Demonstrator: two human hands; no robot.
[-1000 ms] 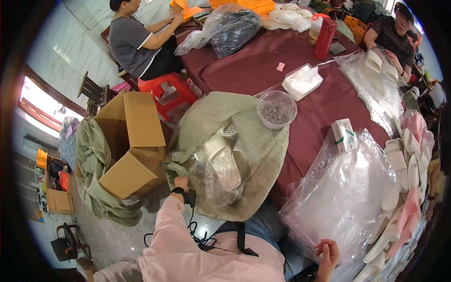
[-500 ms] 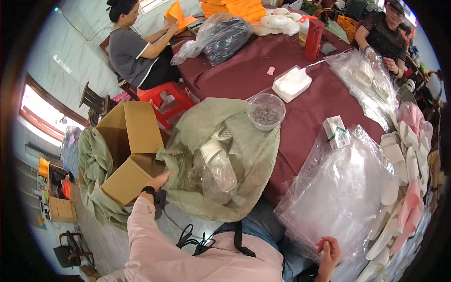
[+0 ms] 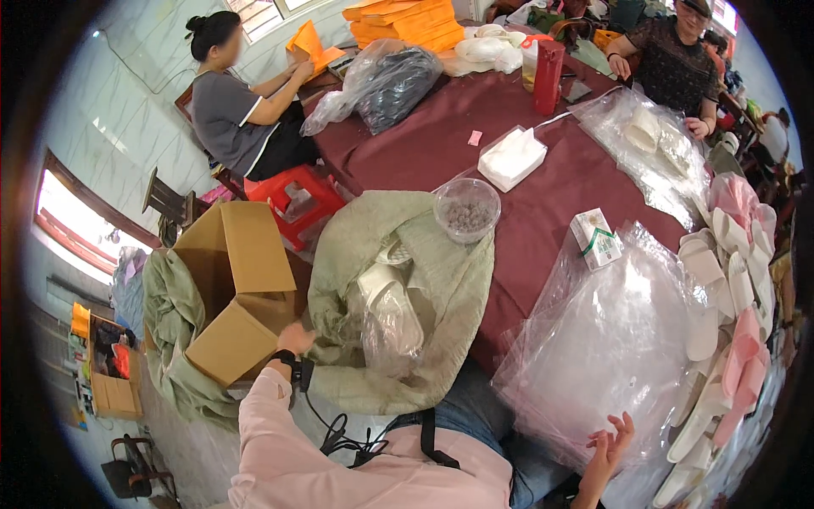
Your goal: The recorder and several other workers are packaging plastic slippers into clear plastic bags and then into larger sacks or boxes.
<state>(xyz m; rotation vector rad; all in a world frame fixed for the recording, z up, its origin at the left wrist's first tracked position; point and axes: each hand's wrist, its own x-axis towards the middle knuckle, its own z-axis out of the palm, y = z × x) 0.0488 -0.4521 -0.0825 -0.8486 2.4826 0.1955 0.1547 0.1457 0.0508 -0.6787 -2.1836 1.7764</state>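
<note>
The left hand [image 3: 294, 338] rests, released, on the green sack's [image 3: 373, 254] edge beside a cardboard box [image 3: 242, 297] — the right hand [image 3: 610, 441], fingers spread, touches clear plastic bags [image 3: 610, 348] draped over the maroon tabletop [image 3: 441, 144].

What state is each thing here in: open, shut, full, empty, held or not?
Cardboard box: flaps open, tipped on its side.
Green woven sack: mouth open, white slippers inside.
Clear round container: lidless, holding dark bits.
Big clear plastic bag: lying crumpled on the table edge.
Left hand: at the box flap; grip unclear.
Right hand: open, fingers spread, holding nothing.
</note>
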